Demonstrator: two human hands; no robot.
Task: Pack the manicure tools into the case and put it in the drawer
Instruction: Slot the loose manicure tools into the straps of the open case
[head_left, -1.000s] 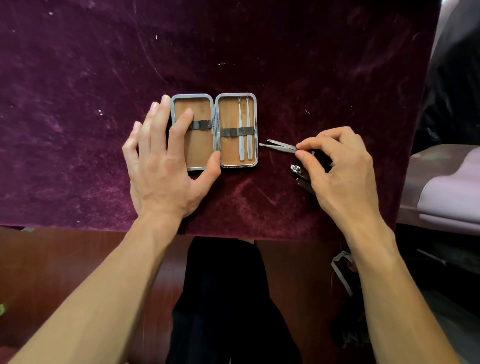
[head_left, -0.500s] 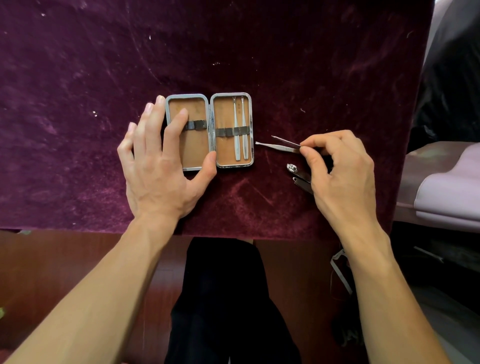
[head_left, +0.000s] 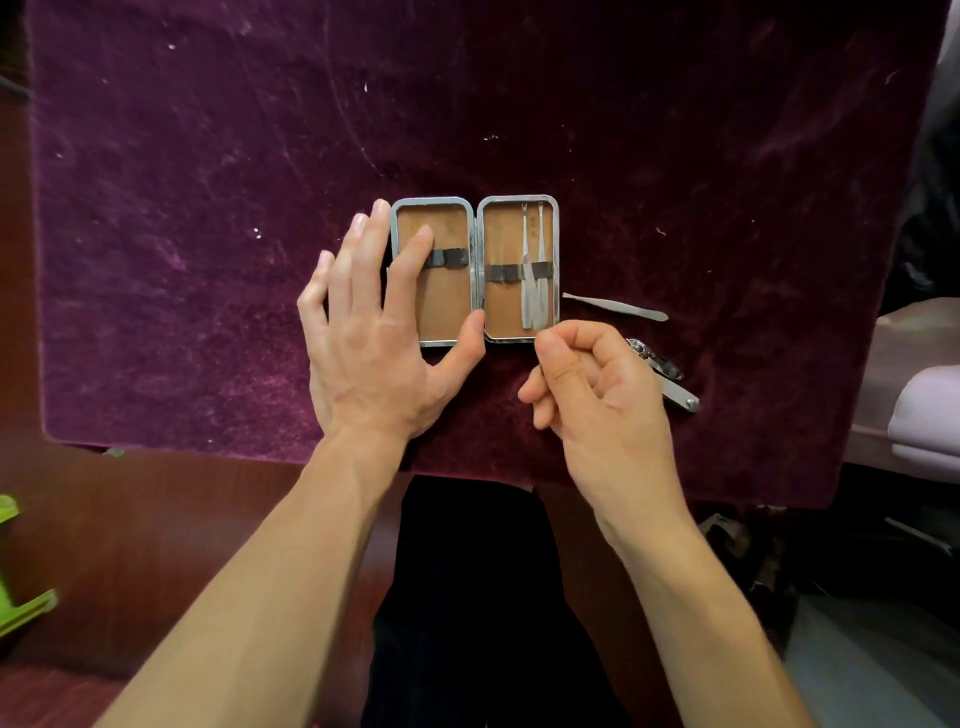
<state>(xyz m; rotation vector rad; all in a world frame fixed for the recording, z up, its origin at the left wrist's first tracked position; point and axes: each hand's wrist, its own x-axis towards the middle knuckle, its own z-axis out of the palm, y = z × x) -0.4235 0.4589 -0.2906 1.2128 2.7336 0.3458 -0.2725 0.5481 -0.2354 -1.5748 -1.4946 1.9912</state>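
An open metal-rimmed case (head_left: 511, 338) with tan lining lies on the purple velvet cloth (head_left: 208, 260). My left hand (head_left: 374, 332) lies flat on its left half, with the forefinger on the elastic strap and the thumb at the lower rim. Slim steel tools (head_left: 532, 280) sit under the strap of the right half. At their lower ends my right hand (head_left: 597, 395) pinches one slim tool between thumb and forefinger. One more slim tool (head_left: 615, 306) lies loose to the right of the case. A nail clipper (head_left: 670, 382) lies behind my right hand, partly hidden.
The velvet cloth ends at a front edge just below my wrists, over a dark wooden surface (head_left: 182, 519). A green plastic object (head_left: 21, 592) sits at the far left. Pale lilac fabric (head_left: 924, 415) lies beyond the right edge of the cloth.
My right hand lifted one slim tool from the cloth and carried it left to the lower end of the case's right half. One loose tool stayed behind. My left hand kept still.
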